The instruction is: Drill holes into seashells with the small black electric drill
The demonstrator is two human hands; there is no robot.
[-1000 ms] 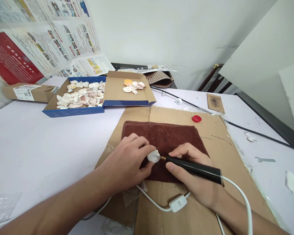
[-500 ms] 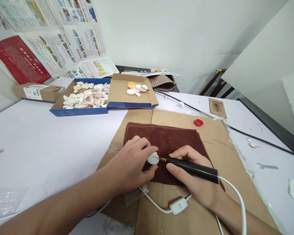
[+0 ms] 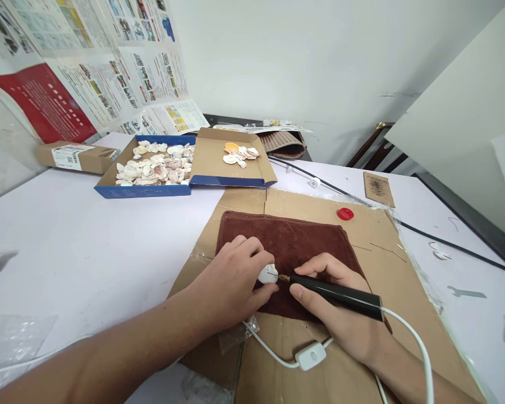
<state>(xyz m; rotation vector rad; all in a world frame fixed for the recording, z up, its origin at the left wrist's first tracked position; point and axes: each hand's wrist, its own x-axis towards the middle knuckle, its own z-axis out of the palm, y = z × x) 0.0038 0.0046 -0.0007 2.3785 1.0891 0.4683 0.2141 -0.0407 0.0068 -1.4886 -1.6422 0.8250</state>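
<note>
Between the thumb and fingers of my left hand (image 3: 242, 278) is a small white scallop seashell (image 3: 269, 274), held against a folded brown cloth (image 3: 286, 235). My right hand (image 3: 340, 308) grips a black pen-shaped electric drill (image 3: 336, 293) like a pencil. Its brass chuck points left, and the thin bit reaches over the shell's face; whether the tip touches it, I cannot tell. A white cable leaves the drill's rear end and runs down past my wrist. An inline switch (image 3: 310, 356) on a white cord lies below the cloth.
A cardboard sheet (image 3: 294, 202) lies under the cloth. Behind stands a blue-edged box (image 3: 145, 191) of seashells, several more on its lid (image 3: 206, 163). A red cap (image 3: 345, 214), a small wrench (image 3: 466, 293) and a black cable (image 3: 441, 238) lie to the right.
The whole view has shifted slightly, so everything sits a little further right. Both hands keep their grip on the shell and the drill; the shell looks slightly more tilted.
</note>
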